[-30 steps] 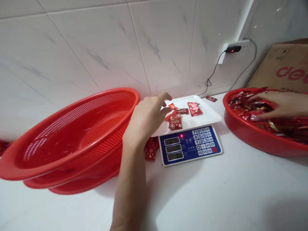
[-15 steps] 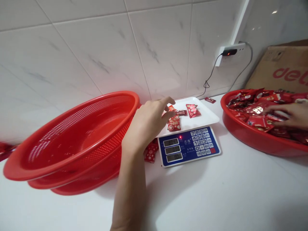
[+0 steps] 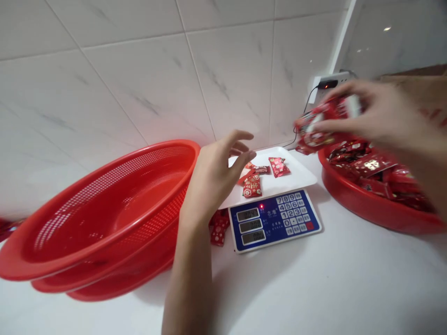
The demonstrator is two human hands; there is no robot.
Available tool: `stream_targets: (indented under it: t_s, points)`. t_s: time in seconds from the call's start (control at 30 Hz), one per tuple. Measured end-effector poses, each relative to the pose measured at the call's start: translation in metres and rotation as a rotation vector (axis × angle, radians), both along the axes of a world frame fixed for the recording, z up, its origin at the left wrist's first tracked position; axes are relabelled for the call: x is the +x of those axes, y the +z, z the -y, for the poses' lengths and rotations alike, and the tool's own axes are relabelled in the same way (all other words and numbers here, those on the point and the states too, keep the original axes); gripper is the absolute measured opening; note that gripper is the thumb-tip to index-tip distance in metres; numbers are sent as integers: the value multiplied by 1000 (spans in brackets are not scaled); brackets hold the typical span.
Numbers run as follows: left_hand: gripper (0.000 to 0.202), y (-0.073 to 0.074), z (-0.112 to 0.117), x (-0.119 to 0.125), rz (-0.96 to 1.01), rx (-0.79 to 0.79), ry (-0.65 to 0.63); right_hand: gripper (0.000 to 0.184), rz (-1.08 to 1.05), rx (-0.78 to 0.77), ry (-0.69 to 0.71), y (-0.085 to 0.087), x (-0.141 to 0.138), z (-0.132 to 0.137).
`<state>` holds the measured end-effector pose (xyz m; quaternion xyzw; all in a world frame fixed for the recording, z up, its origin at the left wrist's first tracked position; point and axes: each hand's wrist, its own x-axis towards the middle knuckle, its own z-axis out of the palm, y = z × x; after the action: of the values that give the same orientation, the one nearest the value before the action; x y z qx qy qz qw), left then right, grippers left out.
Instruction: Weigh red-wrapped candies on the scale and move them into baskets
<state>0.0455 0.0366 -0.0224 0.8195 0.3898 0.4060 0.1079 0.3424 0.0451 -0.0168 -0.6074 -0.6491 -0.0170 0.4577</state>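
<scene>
My left hand (image 3: 216, 177) hangs open over the left edge of the white scale pan (image 3: 296, 174), its fingertips close to several red candy packets (image 3: 252, 186) lying on the pan. Another red packet (image 3: 278, 166) lies further right on it. My right hand (image 3: 384, 116) is raised above the red basin (image 3: 363, 216), its fingers closed on a blurred bunch of red packets (image 3: 316, 125). More packets (image 3: 372, 165) fill the basin.
Stacked red colanders (image 3: 104, 195) stand left of my left arm. The blue-faced digital scale (image 3: 274, 221) has a lit display and keypad. A red packet (image 3: 219, 230) lies on the white counter (image 3: 296, 288) below the pan. A socket (image 3: 326, 84) and cable sit on the tiled wall.
My right hand has risen out of the basin with a bunch of packets and moved left toward the scale. My left hand has stayed nearly still over the pan.
</scene>
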Motion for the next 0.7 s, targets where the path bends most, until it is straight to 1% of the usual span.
stream_targets:
  t_s: [0.07, 0.13, 0.2, 0.27, 0.3, 0.37, 0.43, 0.5, 0.6, 0.7]
  points:
    - [22, -1, -4, -2, -32, -15, 55, 42, -160, -69, 182, -11, -48, -23]
    - [21, -1, -6, -6, -80, -44, 100, 38, -238, -146, 322, -29, -75, -42]
    - [20, 0, -6, -10, -103, -56, 122, 33, -257, -191, 402, -50, -84, -55]
    - [19, 1, -5, -13, -107, -54, 130, 27, -312, -211, 431, -67, -83, -61]
    - [19, 1, -4, -13, -110, -52, 134, 25, -371, -219, 437, -73, -81, -62]
    - [19, 2, -2, -13, -120, -46, 142, 25, -496, -215, 443, -79, -78, -63]
    - [19, 4, 1, -11, -122, -28, 149, 25, -539, -134, 438, -80, -76, -62]
    - [19, 5, 4, -9, -105, -4, 157, 23, -514, 11, 411, -75, -75, -60]
    - [18, 8, 7, -7, -78, 2, 178, 19, -503, 212, 319, -61, -71, -52]
    - [19, 9, 9, -6, -79, 11, 210, 16, -526, 354, 254, -46, -66, -38]
